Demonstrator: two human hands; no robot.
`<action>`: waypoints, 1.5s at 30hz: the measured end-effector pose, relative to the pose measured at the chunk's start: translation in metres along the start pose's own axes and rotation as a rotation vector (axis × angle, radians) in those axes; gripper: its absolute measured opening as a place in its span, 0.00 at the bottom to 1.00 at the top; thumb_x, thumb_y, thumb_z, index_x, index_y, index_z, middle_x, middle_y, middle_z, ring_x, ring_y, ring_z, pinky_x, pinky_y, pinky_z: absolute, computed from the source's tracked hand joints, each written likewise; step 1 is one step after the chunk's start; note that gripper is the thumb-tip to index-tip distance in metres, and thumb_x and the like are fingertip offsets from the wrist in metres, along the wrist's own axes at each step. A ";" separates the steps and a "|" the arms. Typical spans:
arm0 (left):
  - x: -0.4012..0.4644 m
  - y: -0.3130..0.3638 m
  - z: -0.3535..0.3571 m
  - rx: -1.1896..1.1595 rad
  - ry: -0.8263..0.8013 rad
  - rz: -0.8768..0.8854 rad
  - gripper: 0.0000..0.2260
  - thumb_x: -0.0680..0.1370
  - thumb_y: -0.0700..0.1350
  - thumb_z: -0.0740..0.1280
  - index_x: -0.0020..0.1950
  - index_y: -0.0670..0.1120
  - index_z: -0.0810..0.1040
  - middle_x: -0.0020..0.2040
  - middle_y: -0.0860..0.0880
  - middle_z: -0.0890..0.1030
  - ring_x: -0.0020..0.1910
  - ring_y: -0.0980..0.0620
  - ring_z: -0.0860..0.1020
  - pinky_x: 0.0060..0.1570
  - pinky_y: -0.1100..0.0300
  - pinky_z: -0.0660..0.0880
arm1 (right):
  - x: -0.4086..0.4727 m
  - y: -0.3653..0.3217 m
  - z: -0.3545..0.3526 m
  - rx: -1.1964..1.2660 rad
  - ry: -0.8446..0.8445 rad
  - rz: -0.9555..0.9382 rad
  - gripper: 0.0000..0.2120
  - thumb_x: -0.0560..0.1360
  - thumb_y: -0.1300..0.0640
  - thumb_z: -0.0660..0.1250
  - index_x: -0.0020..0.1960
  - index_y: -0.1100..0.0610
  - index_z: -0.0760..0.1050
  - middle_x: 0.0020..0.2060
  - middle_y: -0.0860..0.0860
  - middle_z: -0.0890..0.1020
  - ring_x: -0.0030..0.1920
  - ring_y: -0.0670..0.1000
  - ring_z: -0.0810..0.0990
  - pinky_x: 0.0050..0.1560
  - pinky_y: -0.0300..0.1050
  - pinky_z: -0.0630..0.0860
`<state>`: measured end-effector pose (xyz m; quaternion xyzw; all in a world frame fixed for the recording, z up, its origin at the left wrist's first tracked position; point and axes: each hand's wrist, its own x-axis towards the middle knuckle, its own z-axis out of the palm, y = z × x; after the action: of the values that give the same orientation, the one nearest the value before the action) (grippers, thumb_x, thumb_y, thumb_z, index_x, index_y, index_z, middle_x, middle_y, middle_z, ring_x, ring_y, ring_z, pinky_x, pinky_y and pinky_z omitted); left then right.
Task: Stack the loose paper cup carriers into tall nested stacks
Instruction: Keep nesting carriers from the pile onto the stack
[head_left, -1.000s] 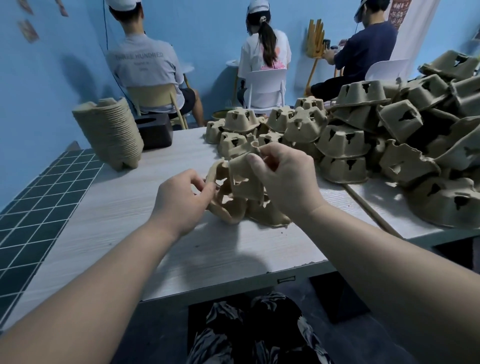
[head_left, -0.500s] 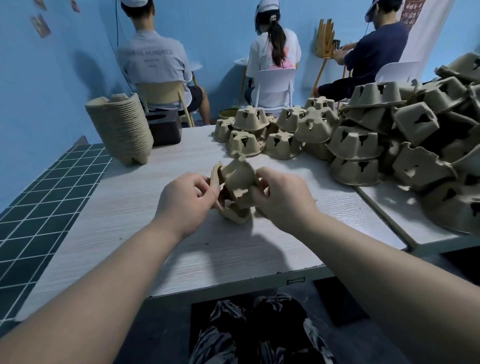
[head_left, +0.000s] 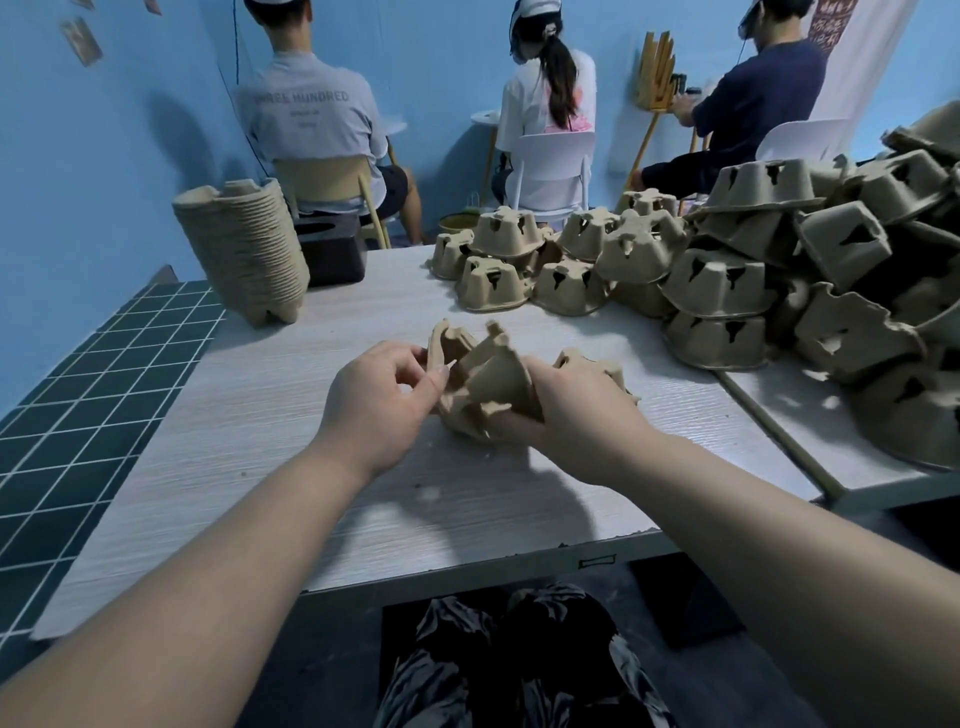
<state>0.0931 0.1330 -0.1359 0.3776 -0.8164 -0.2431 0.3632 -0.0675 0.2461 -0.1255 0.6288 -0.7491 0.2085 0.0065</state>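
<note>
Far left we see a dark green tiled floor running beside the pale wood-grain table. On the table's left rear stands a tall nested stack of carriers, leaning a bit, with a black box just behind it, touching or nearly so.

Mid-table, our left hand has its fingers curled, thumb and forefinger pinching the left edge of the held carriers. These are a couple of pulp cup carriers, tilted, bunched together just above the tabletop near the middle; we cannot tell if they are fully nested. Our right hand grips the same bundle from the right and below, fingers wrapped under it and mostly hidden by the carriers. The right hand also hides part of another carrier edge poking out behind the knuckles.

Behind the hands sits a cluster of loose carriers, upside down, some overlapping. To the right it merges into a big heap spilling over a second tabletop, which butts against the first along a seam.

At the back three people sit on chairs, facing away, toward the blue wall. Bottom centre, dark patterned trousers show under the table edge.
</note>
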 end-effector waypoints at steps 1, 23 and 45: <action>0.000 0.000 0.001 0.000 0.002 0.002 0.13 0.77 0.46 0.70 0.37 0.39 0.82 0.47 0.55 0.79 0.51 0.54 0.78 0.46 0.67 0.68 | 0.003 0.000 0.000 0.025 0.013 0.018 0.21 0.75 0.41 0.64 0.64 0.49 0.69 0.34 0.47 0.71 0.49 0.56 0.73 0.44 0.48 0.71; -0.002 -0.012 -0.007 -0.048 0.038 -0.032 0.14 0.77 0.46 0.70 0.35 0.39 0.79 0.48 0.53 0.81 0.45 0.49 0.81 0.48 0.55 0.76 | 0.010 -0.010 0.028 0.078 0.540 -0.155 0.09 0.71 0.52 0.61 0.41 0.57 0.76 0.31 0.49 0.79 0.29 0.54 0.76 0.30 0.43 0.68; -0.001 -0.004 -0.001 -0.013 -0.211 0.010 0.36 0.69 0.57 0.76 0.74 0.61 0.63 0.65 0.59 0.71 0.60 0.54 0.75 0.52 0.66 0.68 | -0.001 0.013 0.038 0.014 0.372 -0.269 0.16 0.74 0.48 0.61 0.53 0.55 0.81 0.37 0.50 0.82 0.37 0.53 0.79 0.36 0.40 0.72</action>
<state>0.0966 0.1318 -0.1381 0.3435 -0.8503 -0.2852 0.2786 -0.0705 0.2364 -0.1644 0.6737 -0.6430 0.3231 0.1679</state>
